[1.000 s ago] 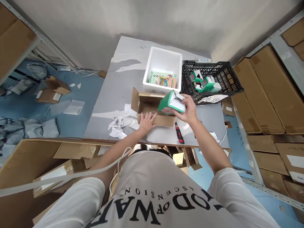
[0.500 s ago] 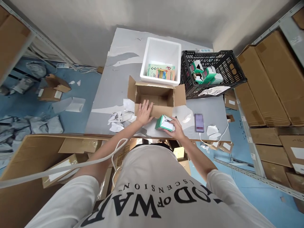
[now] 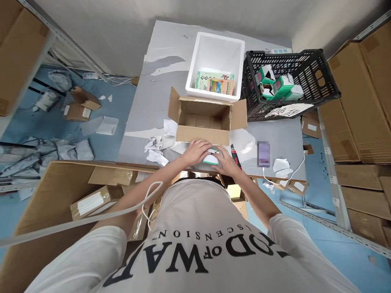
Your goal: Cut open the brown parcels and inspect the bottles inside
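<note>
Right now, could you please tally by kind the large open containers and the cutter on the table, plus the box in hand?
White foam box: 1
Black crate: 1
Open cardboard box: 1
Red cutter: 1
Green-and-white box: 1
Total: 5

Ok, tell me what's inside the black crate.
The black crate holds several green-and-white boxes, bunched toward its left side. Whatever lies beneath them is covered, and what the boxes contain can't be made out.
</note>
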Motion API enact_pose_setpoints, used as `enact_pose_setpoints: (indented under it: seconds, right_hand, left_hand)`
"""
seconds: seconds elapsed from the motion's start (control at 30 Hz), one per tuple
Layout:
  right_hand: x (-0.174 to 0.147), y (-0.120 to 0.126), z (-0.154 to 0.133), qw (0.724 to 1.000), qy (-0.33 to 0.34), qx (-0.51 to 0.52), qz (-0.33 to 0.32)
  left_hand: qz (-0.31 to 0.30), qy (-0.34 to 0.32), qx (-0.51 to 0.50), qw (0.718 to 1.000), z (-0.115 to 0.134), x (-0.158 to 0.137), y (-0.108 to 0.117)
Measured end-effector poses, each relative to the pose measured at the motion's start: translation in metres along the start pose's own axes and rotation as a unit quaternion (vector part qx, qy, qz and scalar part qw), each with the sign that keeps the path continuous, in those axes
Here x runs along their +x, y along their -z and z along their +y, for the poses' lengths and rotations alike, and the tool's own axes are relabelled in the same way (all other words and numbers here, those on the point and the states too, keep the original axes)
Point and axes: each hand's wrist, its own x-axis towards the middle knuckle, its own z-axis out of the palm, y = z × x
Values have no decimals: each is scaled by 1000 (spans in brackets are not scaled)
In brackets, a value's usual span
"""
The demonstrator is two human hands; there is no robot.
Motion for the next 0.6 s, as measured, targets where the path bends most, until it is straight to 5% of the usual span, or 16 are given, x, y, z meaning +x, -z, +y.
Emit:
enact_pose_setpoints:
  seconds: [0.17, 0.3, 0.6]
  right_hand:
    - [-3, 13, -17, 994, -26, -102, 37]
    - [-6, 9, -23, 990, -24, -138, 27]
    - [-2, 21, -10, 983, 113, -114, -92]
  left_hand:
    - [53, 50, 50, 996, 8, 9, 0]
    - [46, 50, -18, 998, 19, 0, -8]
    - [-45, -96, -43, 993, 19, -14, -9]
